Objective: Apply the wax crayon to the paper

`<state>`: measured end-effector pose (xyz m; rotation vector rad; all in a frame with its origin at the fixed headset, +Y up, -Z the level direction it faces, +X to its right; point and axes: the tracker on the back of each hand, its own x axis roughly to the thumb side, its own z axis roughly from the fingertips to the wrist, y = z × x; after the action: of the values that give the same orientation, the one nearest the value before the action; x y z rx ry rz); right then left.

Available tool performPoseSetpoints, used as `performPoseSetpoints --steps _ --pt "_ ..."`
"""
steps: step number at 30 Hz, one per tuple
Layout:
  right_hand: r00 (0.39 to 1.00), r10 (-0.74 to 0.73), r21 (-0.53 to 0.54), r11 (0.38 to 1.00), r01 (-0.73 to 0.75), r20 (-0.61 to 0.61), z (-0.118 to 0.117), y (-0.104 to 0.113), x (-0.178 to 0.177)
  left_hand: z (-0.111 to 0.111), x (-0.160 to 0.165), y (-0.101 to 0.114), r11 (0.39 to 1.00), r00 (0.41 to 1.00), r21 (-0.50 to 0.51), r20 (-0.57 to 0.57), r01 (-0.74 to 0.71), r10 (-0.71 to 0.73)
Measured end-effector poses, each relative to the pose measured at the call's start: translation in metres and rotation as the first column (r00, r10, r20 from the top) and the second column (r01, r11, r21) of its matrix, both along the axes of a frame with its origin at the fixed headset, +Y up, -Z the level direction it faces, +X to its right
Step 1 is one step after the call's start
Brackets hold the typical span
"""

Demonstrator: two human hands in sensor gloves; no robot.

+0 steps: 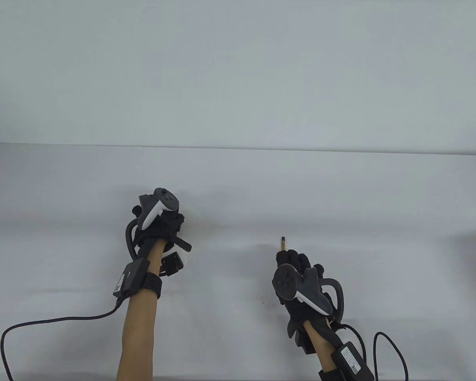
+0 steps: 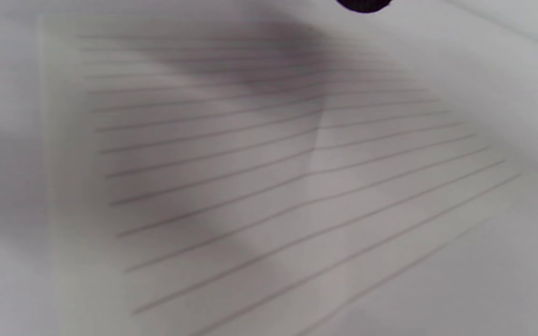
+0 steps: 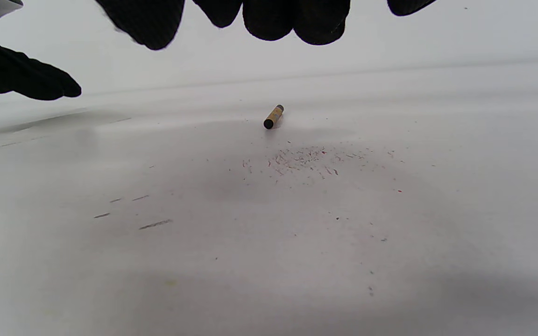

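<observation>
- The crayon [image 3: 273, 116], a short stick in a tan wrapper with a dark tip, lay loose on the white table [image 1: 341, 190], in front of the right hand [image 1: 297, 278] and just beyond its fingertips in the table view.
- The right hand had hold of nothing: in the right wrist view its gloved fingers [image 3: 292, 18] hung spread above the surface, the thumb off to one side, with clear table between them and the crayon.
- The lined paper [image 2: 269, 168] lay flat, well to the left of the crayon, creased down its middle and bare of any colour as far as the left wrist view showed.
- The left hand [image 1: 158, 226] was over the near edge of the sheet. Whether it pressed the sheet down or only hovered, I could not tell, since the tracker hid its fingers from above and only one dark fingertip showed at the top of its own wrist view; how far it was open I could not tell either.
- Small flecks and short streaks [image 3: 306, 158] marked the table just in front of the crayon.
- The step in hand looked like the pickup, with no colouring begun.
- The next move likely called for pinching the stick near its middle, between thumb and forefinger, so it would not roll, then carrying it left to the sheet while the left hand steadied the paper.
</observation>
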<state>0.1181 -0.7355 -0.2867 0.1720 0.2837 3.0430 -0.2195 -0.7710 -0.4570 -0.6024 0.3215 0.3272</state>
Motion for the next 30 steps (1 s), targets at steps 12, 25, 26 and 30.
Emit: performPoseSetpoints --steps 12,25,26,30 --pt "1.0 0.004 -0.015 1.0 -0.004 -0.001 -0.001 -0.001 -0.001 0.002 0.007 -0.012 0.999 0.999 0.003 0.026 0.036 -0.036" --pt "1.0 -0.005 -0.01 1.0 0.005 -0.006 -0.001 0.0 -0.001 0.015 0.018 0.003 0.974 0.978 0.168 0.116 0.153 -0.174" --pt "1.0 -0.007 -0.006 1.0 0.007 -0.005 -0.001 0.001 -0.001 0.019 0.018 0.008 0.967 0.979 0.217 0.12 0.135 -0.163" --pt "1.0 -0.014 0.007 1.0 0.014 -0.006 0.0 0.004 0.0 0.036 0.017 0.035 0.932 0.973 0.357 0.189 0.055 -0.129"
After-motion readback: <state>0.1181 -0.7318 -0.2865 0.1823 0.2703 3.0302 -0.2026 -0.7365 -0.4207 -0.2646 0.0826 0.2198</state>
